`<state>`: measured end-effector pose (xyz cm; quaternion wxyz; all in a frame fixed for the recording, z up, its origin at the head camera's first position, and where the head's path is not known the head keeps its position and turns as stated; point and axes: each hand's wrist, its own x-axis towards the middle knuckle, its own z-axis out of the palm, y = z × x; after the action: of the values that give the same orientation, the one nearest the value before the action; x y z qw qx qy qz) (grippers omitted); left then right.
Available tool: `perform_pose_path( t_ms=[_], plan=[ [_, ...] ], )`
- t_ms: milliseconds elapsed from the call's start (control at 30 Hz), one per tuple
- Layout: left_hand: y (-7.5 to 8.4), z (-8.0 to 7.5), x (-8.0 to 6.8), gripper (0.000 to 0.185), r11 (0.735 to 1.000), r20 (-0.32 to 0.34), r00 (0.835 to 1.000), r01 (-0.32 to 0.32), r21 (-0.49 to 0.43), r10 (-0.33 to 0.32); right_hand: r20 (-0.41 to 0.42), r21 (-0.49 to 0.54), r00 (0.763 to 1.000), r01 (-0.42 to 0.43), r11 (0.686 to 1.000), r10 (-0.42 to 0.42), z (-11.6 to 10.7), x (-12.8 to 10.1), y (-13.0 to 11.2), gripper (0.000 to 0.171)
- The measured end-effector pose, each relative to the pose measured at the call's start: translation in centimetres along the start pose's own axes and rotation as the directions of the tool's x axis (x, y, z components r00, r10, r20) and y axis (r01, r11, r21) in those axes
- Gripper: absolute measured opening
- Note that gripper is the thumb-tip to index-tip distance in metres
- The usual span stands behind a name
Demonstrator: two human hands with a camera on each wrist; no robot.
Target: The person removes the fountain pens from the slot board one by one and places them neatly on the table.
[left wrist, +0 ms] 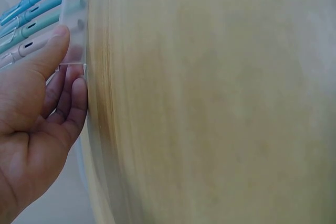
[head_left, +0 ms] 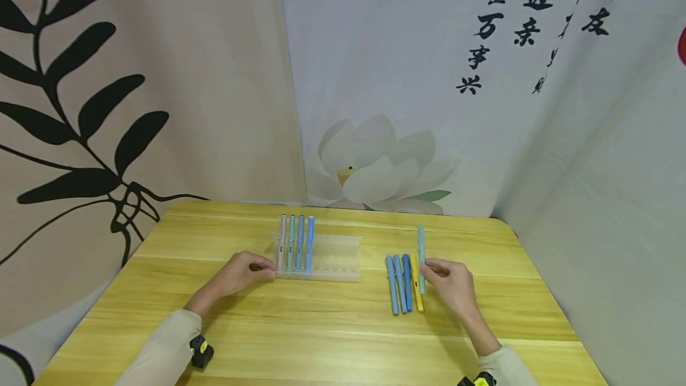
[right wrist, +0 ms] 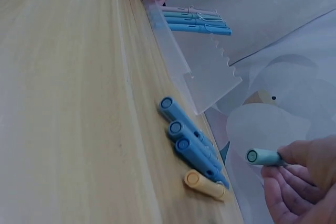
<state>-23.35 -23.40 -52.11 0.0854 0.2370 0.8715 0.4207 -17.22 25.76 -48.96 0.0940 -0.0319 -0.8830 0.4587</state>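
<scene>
- The right hand (head_left: 452,283) pinches a pale teal pen (head_left: 421,255) between thumb and fingertips; the other fingers curl loosely beneath it. In the right wrist view its round capped end (right wrist: 253,156) sticks out of the grip, lifted off the wood.
- The teal pen is slim, matte and capped, pointing toward twelve o'clock, at the right end of the loose row.
- Just at nine o'clock of that hand lie three blue pens (head_left: 399,283) and a yellow pen (head_left: 415,290), side by side and parallel on the wooden table (head_left: 321,338).
- The left hand (head_left: 241,273) has its thumb pressed on the near left corner of a translucent pen rack (head_left: 334,258), with the fingers lightly bent under its edge; it holds the rack steady.
- The rack has scalloped edges. Four pens sit in its leftmost slots: a pink pen (head_left: 281,242), a mint pen (head_left: 291,242) and two light blue pens (head_left: 304,242).
- The slots toward three o'clock of those four are bare.
- Between the rack and the loose pens there is a strip of bare wood; more open wood runs toward six o'clock, to the near table edge.
- The table's far edge at twelve o'clock meets a printed cloth backdrop (head_left: 375,76).
</scene>
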Motion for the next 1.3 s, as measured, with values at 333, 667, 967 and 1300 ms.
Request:
perform_pose_path(
  t_ms=[333,667,967,1300],
  plan=[
    [-0.1,0.0,0.0,0.025,1.0,0.004,1.0,-0.014,-0.003,0.014,0.008,-0.042,0.998,-0.057,0.997,0.057,-0.5,-0.7,1.7,0.033],
    [-0.1,-0.1,0.1,0.025,1.0,0.002,1.0,0.013,0.001,-0.013,0.031,-0.071,0.995,-0.093,0.993,0.095,-0.4,-1.0,3.1,0.026],
    [0.1,-0.1,0.1,0.023,1.0,0.003,1.0,0.016,0.0,-0.016,0.042,-0.04,0.988,-0.147,0.988,0.149,0.1,-0.8,3.6,0.025],
    [0.2,0.0,0.0,0.024,1.0,-0.005,1.0,0.017,-0.004,-0.017,0.052,-0.042,0.986,-0.155,0.987,0.157,0.4,-0.8,3.4,0.02]
  ],
)
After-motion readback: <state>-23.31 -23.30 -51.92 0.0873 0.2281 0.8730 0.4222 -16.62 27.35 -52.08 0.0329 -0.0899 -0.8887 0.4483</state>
